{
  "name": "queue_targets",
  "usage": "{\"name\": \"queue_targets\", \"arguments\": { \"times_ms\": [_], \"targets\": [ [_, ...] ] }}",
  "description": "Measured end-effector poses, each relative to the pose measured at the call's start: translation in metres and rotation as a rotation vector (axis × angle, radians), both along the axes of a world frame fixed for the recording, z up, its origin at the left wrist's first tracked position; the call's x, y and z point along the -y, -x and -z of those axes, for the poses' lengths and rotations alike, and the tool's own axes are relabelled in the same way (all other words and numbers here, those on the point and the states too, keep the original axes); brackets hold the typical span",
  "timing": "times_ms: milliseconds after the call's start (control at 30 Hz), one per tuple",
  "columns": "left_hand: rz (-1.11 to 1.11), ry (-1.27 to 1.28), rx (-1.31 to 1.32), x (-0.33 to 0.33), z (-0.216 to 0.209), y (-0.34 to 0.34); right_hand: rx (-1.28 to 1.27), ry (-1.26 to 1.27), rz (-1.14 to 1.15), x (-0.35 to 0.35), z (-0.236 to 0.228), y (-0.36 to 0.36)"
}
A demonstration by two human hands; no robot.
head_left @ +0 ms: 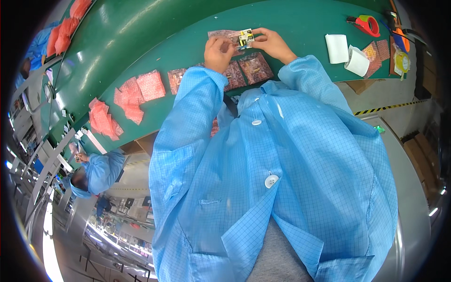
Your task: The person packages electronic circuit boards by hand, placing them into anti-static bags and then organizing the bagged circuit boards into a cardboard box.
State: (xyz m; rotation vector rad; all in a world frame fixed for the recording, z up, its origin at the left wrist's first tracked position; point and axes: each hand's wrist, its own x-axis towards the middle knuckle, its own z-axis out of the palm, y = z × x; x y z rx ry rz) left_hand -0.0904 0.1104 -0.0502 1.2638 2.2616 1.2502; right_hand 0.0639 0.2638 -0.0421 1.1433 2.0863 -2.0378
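Above the green workbench I hold a small circuit board (244, 39) with yellow and dark parts on it. My right hand (272, 44) pinches the board's right edge between thumb and fingers. Closed on a pink bubble-wrap bag (222, 34) at the board's left side is my left hand (218, 53). How far the board sits in the bag, I cannot tell. Just nearer to me lie filled bubble-wrap bags, among them one with a board inside (256, 68) and another (234, 76) partly behind my left sleeve.
Pink bubble-wrap bags (151, 86) lie in piles to the left on the green bench (188, 49). At the right are white pads (336, 49), red-handled scissors (367, 25), more bubble wrap (372, 58) and a yellow tape roll (402, 62). A co-worker (101, 174) in blue works at far left.
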Motion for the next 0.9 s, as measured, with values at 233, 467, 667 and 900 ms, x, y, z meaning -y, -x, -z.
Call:
{"name": "queue_targets", "arguments": {
  "times_ms": [233,467,667,900],
  "targets": [
    [-0.045,0.021,-0.003,-0.003,-0.011,-0.001,-0.003,-0.020,-0.050,0.005,-0.002,0.000],
    [-0.065,0.042,-0.117,-0.006,-0.029,-0.006,0.063,0.077,0.231,0.010,-0.004,0.010],
    [-0.142,0.086,-0.119,-0.010,-0.046,-0.010,-0.130,0.047,0.063,0.018,-0.019,0.011],
    [-0.118,0.040,-0.133,-0.006,-0.065,-0.028,-0.121,0.140,0.157,0.021,-0.034,0.003]
  ]
}}
